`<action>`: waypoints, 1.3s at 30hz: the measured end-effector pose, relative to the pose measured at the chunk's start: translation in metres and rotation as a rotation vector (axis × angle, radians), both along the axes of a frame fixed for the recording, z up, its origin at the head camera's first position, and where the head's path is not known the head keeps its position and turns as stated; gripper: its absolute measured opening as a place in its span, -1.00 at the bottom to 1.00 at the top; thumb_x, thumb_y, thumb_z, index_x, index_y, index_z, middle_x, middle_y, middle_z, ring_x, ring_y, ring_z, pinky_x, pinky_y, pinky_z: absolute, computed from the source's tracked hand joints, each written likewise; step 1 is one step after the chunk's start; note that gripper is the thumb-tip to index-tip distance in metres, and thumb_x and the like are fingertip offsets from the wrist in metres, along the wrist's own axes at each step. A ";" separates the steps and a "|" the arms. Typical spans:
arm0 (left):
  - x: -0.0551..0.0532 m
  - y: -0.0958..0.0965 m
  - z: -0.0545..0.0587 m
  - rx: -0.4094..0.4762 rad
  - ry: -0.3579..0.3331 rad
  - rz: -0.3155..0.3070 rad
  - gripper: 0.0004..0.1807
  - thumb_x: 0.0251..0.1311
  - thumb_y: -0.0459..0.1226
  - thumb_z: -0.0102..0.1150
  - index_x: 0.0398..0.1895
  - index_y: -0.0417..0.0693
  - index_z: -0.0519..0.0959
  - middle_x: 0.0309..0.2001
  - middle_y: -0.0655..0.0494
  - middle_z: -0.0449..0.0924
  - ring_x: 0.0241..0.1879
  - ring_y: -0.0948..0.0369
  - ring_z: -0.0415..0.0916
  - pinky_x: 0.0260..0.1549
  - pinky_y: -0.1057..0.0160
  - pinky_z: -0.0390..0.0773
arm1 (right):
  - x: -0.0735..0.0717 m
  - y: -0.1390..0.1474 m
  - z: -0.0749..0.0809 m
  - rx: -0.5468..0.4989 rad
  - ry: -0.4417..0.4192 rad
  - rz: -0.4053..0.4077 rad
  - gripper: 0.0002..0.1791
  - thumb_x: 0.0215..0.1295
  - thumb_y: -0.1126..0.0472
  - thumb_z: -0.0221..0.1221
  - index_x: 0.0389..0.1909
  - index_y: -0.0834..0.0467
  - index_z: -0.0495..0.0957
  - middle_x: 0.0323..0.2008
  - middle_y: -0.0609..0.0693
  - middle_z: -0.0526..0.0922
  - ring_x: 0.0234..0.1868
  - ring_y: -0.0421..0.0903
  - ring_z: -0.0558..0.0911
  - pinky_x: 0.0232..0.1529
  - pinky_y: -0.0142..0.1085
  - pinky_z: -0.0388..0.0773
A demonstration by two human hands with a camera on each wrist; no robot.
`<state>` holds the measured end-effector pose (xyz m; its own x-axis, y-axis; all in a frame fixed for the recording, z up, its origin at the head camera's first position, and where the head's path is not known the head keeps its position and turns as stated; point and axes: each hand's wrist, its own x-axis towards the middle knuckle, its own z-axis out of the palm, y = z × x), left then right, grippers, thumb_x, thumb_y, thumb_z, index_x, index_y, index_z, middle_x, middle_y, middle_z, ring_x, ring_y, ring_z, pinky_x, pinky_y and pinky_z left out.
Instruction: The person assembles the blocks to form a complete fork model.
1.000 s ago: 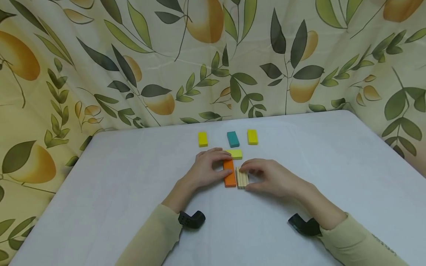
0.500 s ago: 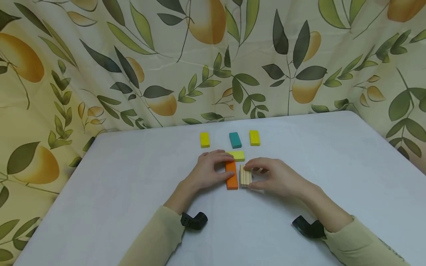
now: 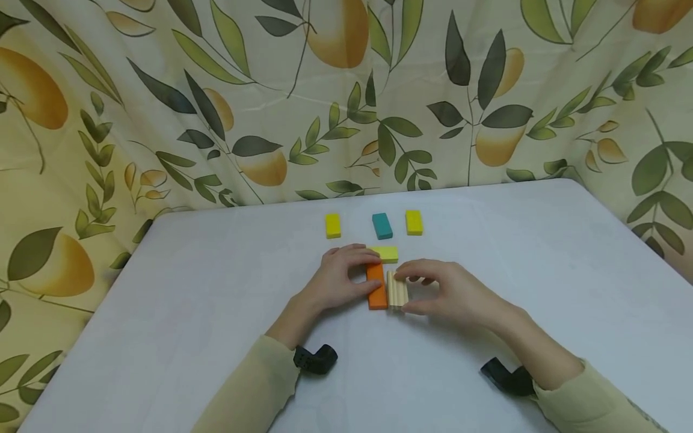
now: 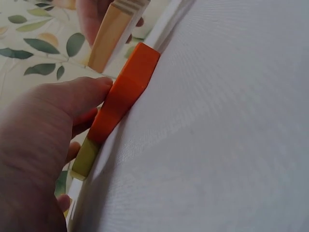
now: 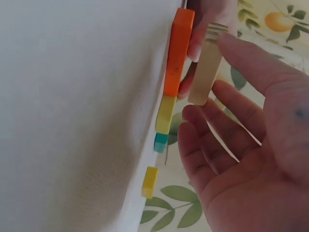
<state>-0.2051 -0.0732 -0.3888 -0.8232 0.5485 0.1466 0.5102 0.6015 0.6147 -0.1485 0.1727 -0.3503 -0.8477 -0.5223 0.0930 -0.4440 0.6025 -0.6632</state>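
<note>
An orange block (image 3: 377, 299) lies lengthwise on the table, its far end against a yellow-green block (image 3: 387, 254) set crosswise. My left hand (image 3: 343, 273) holds the orange block, thumb on its upper side and fingertips near where the two blocks meet. To the right, my right hand (image 3: 452, 291) pinches a small bundle of thin, pale wooden strips (image 3: 397, 291) between thumb and fingers. From the right wrist view, the strips (image 5: 205, 72) stand close over the orange block (image 5: 178, 53), their layered end up by the thumb. The left fingers are partly hidden behind the blocks.
Beyond the hands lie a yellow block (image 3: 332, 225), a teal block (image 3: 382, 225) and another yellow block (image 3: 414, 222) in a loose row. A white cloth covers the table (image 3: 189, 300). Behind its far edge hangs a fruit-and-leaf patterned curtain (image 3: 325, 138).
The wooden strips shifted slightly right, away from the orange block, then back left close beside it in my right hand. My left hand and the orange block stay together; the head view moved a little.
</note>
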 end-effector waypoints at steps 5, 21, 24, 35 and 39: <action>0.000 0.000 -0.001 -0.001 0.006 -0.004 -0.56 0.23 -0.06 0.39 0.18 0.12 0.66 0.19 0.29 0.58 0.40 0.20 0.23 0.43 -0.11 -0.05 | 0.010 -0.005 0.003 -0.011 -0.039 0.017 -0.52 0.15 0.11 0.49 0.11 -0.01 0.64 0.10 -0.17 0.63 0.04 -0.06 0.57 0.08 -0.02 0.56; 0.004 0.001 -0.001 -0.013 0.015 0.019 -0.55 0.21 -0.08 0.40 0.17 0.11 0.66 0.18 0.30 0.60 0.39 0.22 0.25 0.42 -0.15 -0.08 | 0.027 -0.022 0.002 0.005 -0.008 0.127 -0.56 0.16 0.05 0.48 0.06 -0.04 0.64 0.08 -0.22 0.62 0.08 -0.12 0.59 0.13 -0.07 0.55; 0.004 0.001 0.000 -0.016 0.013 0.028 -0.55 0.21 -0.08 0.41 0.18 0.11 0.66 0.18 0.30 0.60 0.39 0.22 0.25 0.43 -0.15 -0.09 | 0.027 -0.023 0.002 0.027 -0.018 0.117 -0.54 0.12 0.07 0.50 0.06 -0.05 0.64 0.08 -0.26 0.62 0.09 -0.17 0.57 0.16 -0.08 0.53; 0.005 0.002 0.001 -0.030 0.021 0.042 -0.55 0.21 -0.07 0.41 0.17 0.13 0.66 0.18 0.31 0.59 0.39 0.23 0.25 0.44 -0.13 -0.12 | 0.028 -0.024 -0.002 0.051 -0.054 0.144 -0.53 0.08 0.06 0.53 0.03 -0.10 0.63 0.00 -0.35 0.61 0.05 -0.23 0.57 0.19 -0.11 0.51; 0.005 0.002 0.001 -0.030 0.020 0.044 -0.55 0.21 -0.06 0.41 0.18 0.13 0.66 0.20 0.31 0.58 0.40 0.22 0.24 0.44 -0.11 -0.11 | 0.029 -0.024 -0.003 0.053 -0.048 0.166 -0.53 0.08 0.09 0.52 0.04 -0.09 0.63 0.00 -0.37 0.60 0.06 -0.25 0.55 0.22 -0.12 0.49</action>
<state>-0.2003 -0.0709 -0.3874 -0.8437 0.5163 0.1473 0.4950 0.6419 0.5856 -0.1196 0.1489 -0.3529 -0.7523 -0.6584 0.0233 -0.5087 0.5581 -0.6555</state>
